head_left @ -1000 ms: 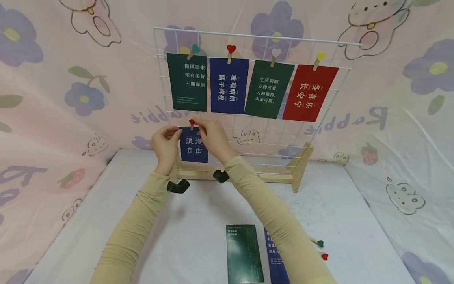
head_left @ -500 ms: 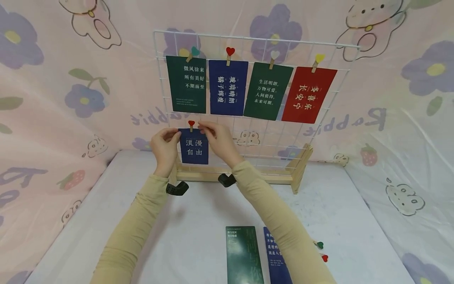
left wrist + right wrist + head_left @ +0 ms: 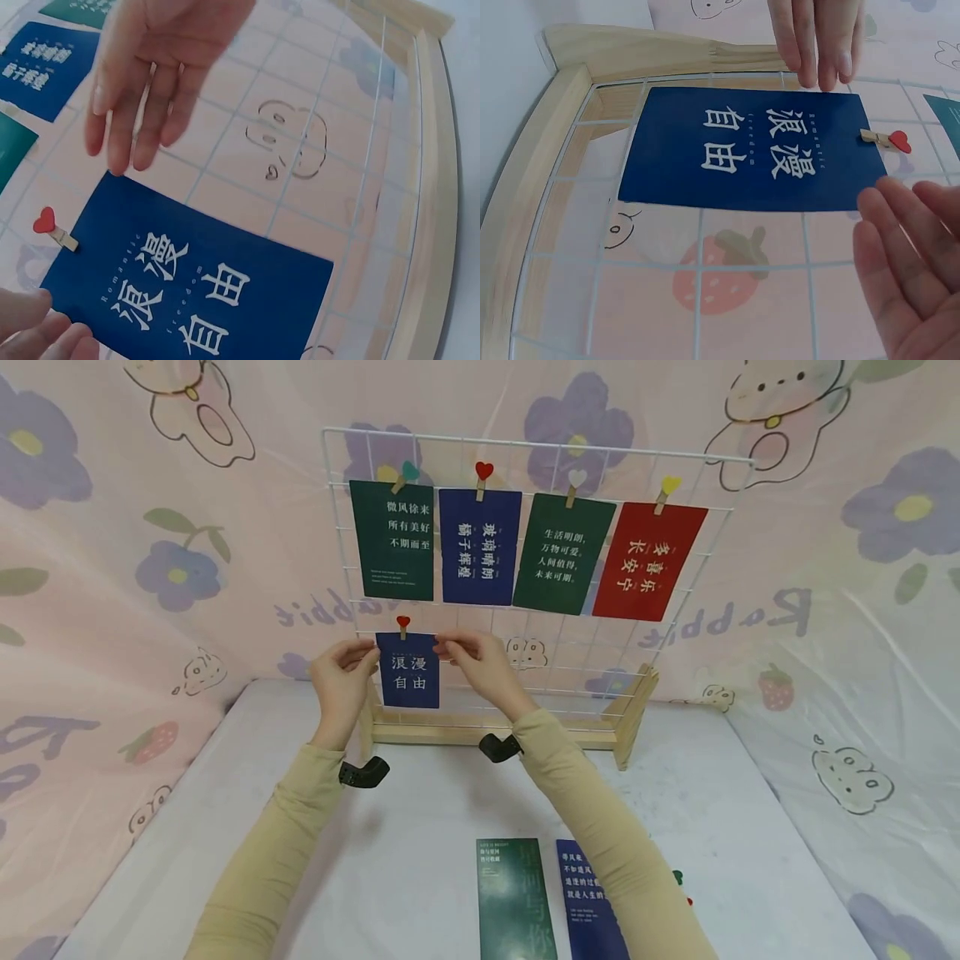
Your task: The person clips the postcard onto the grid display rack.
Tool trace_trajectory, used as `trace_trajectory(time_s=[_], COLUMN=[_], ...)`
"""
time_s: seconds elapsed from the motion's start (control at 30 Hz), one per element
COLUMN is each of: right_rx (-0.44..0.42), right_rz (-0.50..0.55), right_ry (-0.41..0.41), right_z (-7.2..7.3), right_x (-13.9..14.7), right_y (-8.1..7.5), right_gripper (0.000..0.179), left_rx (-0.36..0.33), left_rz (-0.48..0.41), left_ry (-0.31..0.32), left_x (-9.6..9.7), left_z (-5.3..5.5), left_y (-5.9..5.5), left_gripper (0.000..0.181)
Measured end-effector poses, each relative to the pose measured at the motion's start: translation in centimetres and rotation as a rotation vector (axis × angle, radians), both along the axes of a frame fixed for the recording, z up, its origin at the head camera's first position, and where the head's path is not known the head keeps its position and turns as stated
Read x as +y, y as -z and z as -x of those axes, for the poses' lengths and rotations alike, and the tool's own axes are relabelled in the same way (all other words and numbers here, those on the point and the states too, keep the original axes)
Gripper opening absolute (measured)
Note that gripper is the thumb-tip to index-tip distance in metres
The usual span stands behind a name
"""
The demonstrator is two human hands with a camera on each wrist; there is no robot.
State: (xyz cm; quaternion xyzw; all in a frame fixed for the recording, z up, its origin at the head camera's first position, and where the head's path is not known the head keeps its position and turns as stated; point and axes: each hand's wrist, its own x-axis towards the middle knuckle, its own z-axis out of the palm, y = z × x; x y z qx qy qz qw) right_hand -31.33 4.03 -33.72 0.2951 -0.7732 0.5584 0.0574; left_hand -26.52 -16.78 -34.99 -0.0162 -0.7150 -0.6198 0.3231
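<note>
A blue card point(image 3: 409, 693) with white characters hangs on the white wire grid, held at its top edge by a small wooden clothespin with a red heart point(image 3: 403, 623). My left hand point(image 3: 339, 689) is at the card's left edge, its fingertips right by the upper corner. At the opposite edge is my right hand point(image 3: 486, 667), fingers extended and loosely spread. In the right wrist view the left fingers point(image 3: 804, 52) reach straight down to the card's edge, while the right fingers point(image 3: 900, 247) lie relaxed near its other corner. Neither hand touches the clothespin.
Above hang two green cards point(image 3: 393, 560), another blue card point(image 3: 480, 585) and a red card point(image 3: 645, 568), each on a heart clothespin. The grid stands in a wooden base point(image 3: 495, 735). A green card point(image 3: 513, 902) and a blue one point(image 3: 588, 902) lie on the white table, with clothespins beyond the right sleeve.
My right hand has let go of the red-heart clothespin and moved right and down to the card's right edge. My left hand, earlier pinching the card's upper left corner, has loosened and shifted slightly left.
</note>
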Motion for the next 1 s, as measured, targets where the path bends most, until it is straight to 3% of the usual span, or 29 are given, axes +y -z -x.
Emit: trace_trajectory(time_s=[0.13, 0.37, 0.53, 0.77, 1.0], right_rx=[-0.033, -0.085, -0.125, -0.117, -0.174], right_rz=[0.013, 0.045, 0.068, 0.045, 0.028], right_ry=[-0.031, -0.076, -0.084, -0.088, -0.091], right_z=[-0.3, -0.6, -1.0, -2.1, -3.4], right_x=[0.8, 2.9, 4.6, 6.8, 9.1], right_y=[0.2, 1.0, 1.3, 1.7, 2.6], right_gripper=[0.026, 0.029, 0.03, 0.028, 0.029], left_rx=[-0.047, -0.101, -0.166, -0.242, -0.319], left_rz=[0.013, -0.033, -0.035, 0.009, 0.015], left_ry=[0.049, 0.157, 0.247, 0.368, 0.483], left_x=[0.5, 0.0, 0.7, 2.0, 2.6], left_z=[-1.7, -1.3, -2.1, -3.6, -4.6], left_y=[-0.9, 1.5, 1.7, 2.0, 3.1], left_gripper=[0.025, 0.033, 0.04, 0.044, 0.044])
